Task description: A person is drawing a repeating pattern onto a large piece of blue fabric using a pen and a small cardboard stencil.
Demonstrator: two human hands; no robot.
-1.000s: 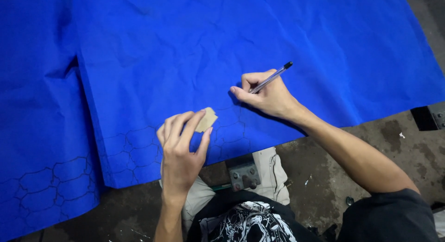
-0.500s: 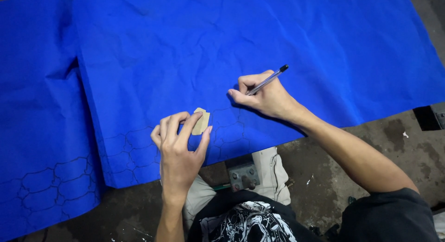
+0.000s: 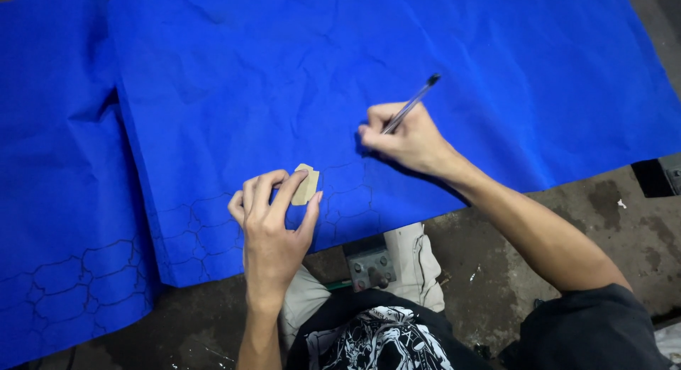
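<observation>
A large creased blue sheet [image 3: 340,72] lies spread on the floor, with a row of hand-drawn cell outlines [image 3: 206,232] along its near edge. My left hand [image 3: 273,224] pinches a small tan cardboard piece [image 3: 306,186] flat against the sheet near that edge. My right hand [image 3: 408,139] grips a pen [image 3: 411,104] with its tip down on the sheet, to the right of the cardboard piece.
A second blue sheet [image 3: 57,221] with the same drawn outlines lies to the left, partly under the first. Stained grey concrete floor [image 3: 617,214] shows at the lower right. A small metal block [image 3: 369,265] and a white cloth [image 3: 418,260] sit by my knees.
My left hand has slid the cardboard piece slightly left and down along the sheet's edge. My right hand with the pen has stayed almost in place.
</observation>
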